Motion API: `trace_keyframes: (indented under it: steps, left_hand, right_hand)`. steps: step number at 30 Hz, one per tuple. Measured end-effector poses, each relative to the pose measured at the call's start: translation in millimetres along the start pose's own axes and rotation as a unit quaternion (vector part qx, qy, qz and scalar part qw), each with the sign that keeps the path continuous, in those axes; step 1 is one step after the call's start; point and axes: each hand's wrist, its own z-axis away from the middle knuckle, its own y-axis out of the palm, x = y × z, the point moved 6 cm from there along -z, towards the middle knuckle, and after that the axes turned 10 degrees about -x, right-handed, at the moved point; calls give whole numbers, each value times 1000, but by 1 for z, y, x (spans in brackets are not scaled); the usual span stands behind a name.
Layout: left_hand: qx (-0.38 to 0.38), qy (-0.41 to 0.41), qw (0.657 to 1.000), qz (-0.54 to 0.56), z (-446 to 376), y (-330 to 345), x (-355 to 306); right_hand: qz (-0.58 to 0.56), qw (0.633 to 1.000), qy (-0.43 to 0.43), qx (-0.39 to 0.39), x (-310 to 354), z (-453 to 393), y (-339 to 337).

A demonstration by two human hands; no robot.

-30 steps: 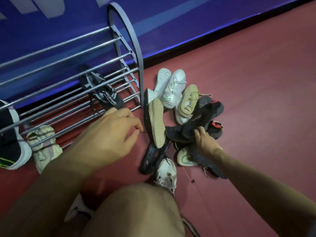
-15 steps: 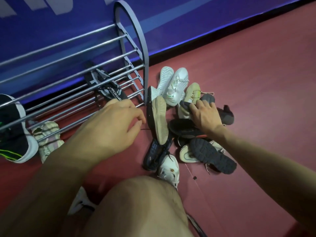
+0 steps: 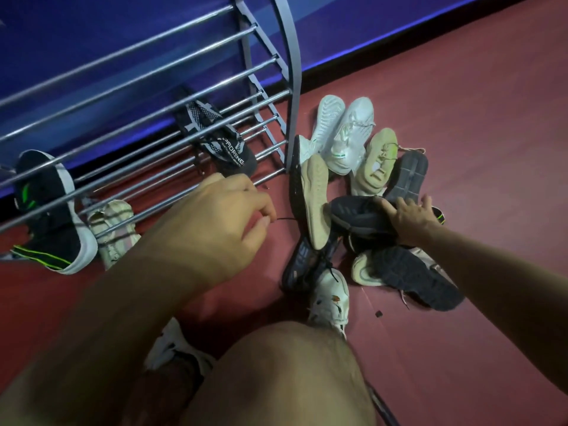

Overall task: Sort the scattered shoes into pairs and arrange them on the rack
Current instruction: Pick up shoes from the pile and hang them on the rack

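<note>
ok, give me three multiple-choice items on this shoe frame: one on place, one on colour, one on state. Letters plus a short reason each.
1. Where does the pile of loose shoes lie relative to the rack?
A. On its top rails
B. On the floor by its end frame
C. Behind it, against the wall

2. What colour are the stripes on the black shoe at the rack's far left?
A. Green
B. Red
C. Blue

3. What is the right hand doing?
A. Hanging idle above the floor
B. Holding a white shoe aloft
C. Resting on a dark shoe in the pile

Answers:
1 B: the shoes lie on the red floor next to the rack's arched end frame.
2 A: bright green lines show on its side and upper.
3 C: its palm and fingers lie over the dark shoe; whether they grip it is unclear.
</note>
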Motion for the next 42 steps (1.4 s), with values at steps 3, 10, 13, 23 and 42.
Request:
trace_keyframes:
  steps: [3,10,13,23,42]
  left_hand:
    - [-9,-4,1000,0,3,-1,0]
    - [18,0,1000,-9,2,0,-3]
    - [31,-4,999,-9,2,3,-1]
    - [26,5,999,-33,-8,-6,-8]
    - [-178,-97,979,-3,69,-141,67]
  right_hand:
    - [-11,1000,-23,-13,10,1,4]
    - [-93,996,2,-11,7,6,19]
    - [-109,992,67,13,6,2,25]
    - [-47,997,64,14,8,27,-8]
    - [111,850,-325,-399,102,99,-407]
